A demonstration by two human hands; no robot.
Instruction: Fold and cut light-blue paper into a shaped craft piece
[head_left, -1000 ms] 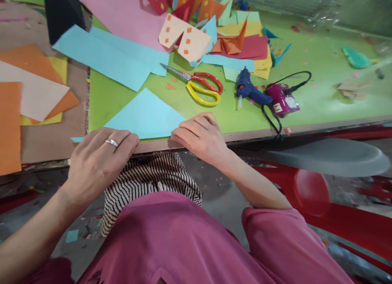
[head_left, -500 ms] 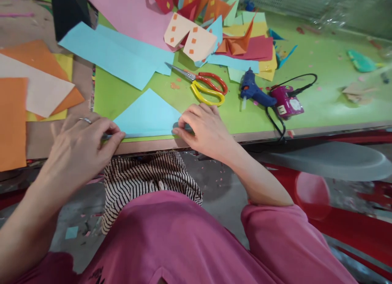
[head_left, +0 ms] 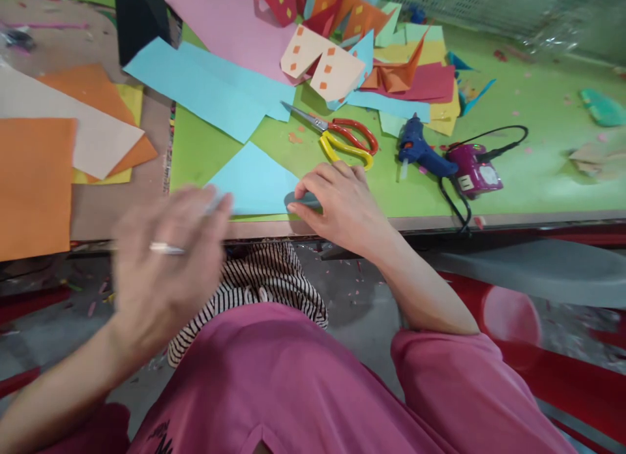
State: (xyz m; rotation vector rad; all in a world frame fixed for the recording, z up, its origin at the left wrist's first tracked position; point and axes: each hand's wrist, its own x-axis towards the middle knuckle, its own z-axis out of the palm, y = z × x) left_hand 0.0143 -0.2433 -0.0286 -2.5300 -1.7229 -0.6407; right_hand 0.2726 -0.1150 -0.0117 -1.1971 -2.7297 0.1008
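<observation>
I am viewing this bench remotely through the head camera. The blue triangle (head_left: 254,180) is lying flat on the green tabletop (head_left: 538,173), its point facing away from the person and its long side running close to the near edge. The right hand (head_left: 342,203) is resting at the triangle's right corner; thumb and forefinger are curving around a gap, and the angle is not showing me whether any fingers are pinching the paper. The left hand (head_left: 169,252) is appearing as a blur by the left corner, so I cannot tell its grip or contact.

On progress, I am judging the paper to be part-worked: the three-sided outline is showing, its face is remaining plain, and with both hands at the long side I am rating that edge unfinished. Farther back, a cream spotted piece (head_left: 337,72) is already bearing orange marks, beside a folded orange piece (head_left: 394,79). The scissors (head_left: 321,124) are lying just beyond the right hand. The glue gun (head_left: 420,147) is lying farther right, next to a purple box (head_left: 473,170). A larger blue sheet (head_left: 210,82) is lying behind, apparently awaiting use.
</observation>
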